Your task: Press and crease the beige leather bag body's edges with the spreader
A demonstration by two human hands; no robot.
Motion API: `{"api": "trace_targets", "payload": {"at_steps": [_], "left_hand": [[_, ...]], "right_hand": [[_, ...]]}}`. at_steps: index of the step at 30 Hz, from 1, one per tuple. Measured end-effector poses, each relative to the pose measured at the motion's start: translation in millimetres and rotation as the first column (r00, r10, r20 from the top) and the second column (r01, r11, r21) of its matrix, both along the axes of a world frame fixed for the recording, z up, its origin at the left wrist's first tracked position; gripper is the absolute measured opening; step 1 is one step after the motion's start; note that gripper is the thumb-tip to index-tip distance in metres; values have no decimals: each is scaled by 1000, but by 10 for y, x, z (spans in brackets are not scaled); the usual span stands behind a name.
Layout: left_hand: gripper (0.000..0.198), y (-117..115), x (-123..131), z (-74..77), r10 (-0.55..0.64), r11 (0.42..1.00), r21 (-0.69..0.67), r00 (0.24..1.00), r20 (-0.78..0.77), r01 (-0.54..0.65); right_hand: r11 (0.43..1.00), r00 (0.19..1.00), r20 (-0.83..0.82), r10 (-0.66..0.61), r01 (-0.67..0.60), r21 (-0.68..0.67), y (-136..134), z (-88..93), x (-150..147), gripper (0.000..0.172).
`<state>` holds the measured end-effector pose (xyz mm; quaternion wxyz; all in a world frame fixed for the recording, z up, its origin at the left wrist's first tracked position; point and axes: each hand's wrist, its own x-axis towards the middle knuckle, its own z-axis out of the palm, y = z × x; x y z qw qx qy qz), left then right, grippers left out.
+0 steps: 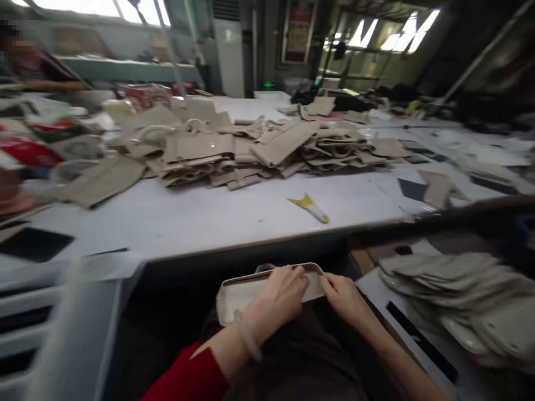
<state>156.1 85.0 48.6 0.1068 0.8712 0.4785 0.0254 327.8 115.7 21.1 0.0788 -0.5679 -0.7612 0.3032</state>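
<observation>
A pale beige, box-shaped piece (pixel 240 298) with raised walls and a thin rim is held over my lap, just in front of the table edge. My left hand (pixel 284 292) reaches across it, fingers curled and closed at its far wall; the fingertips are partly hidden. At the right end, my right hand (pixel 339 292) pinches the wall between thumb and fingers. A pale bracelet circles my left wrist, below a red sleeve.
Beige cut pieces (pixel 200 147) lie heaped across the white table (pixel 200 217). Nearer is a yellow-and-white snipper-like tool (pixel 311 209). Greenish-grey pieces (pixel 451 289) are stacked at right beside a black strip (pixel 422 340). A pale slatted crate (pixel 79 328) stands left; a person (pixel 37 64) is behind.
</observation>
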Motion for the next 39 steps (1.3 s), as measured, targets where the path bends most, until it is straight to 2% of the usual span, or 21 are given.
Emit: {"api": "trace_targets", "payload": {"at_steps": [1,3,10,14,17,20,22,25,28,33,39], "left_hand": [[20,30,39,-31,-15,1000,10,1000,8,15],[24,56,34,-62,-30,999,28,1000,-2,30],[25,90,2,-115,-68,998,-18,995,-72,67],[18,259,14,-68,-100,995,-24,995,-16,100],[20,438,26,-33,-54,998,-10,995,83,55],[32,632,54,-107,22,995,-102,959,282,7],[36,755,69,-210,38,980,-194,932,359,34],[34,903,66,-359,6,953,-281,925,379,109],[35,1001,39,-437,-31,924,-337,913,406,181],[35,1076,20,-490,-55,888,-390,898,436,243],[34,1115,43,-511,-39,864,-437,899,436,249]], "right_hand": [[999,999,15,-40,40,-4,-31,5,128,30],[997,997,11,-76,76,-8,-36,-7,196,33],[992,994,-39,-107,104,-68,70,-143,56,31],[986,992,-82,-92,79,-150,135,-165,103,35],[978,984,-144,-109,80,-192,127,-175,126,36],[976,965,-218,-144,102,-194,43,-208,142,36],[972,948,-257,-185,138,-191,-39,-232,153,32],[959,918,-304,-255,198,-205,-156,-250,163,30],[947,879,-372,-299,225,-230,-221,-245,158,33],[950,880,-370,-297,235,-203,-215,-215,140,33],[966,901,-355,-250,207,-154,-204,-217,124,33]]}}
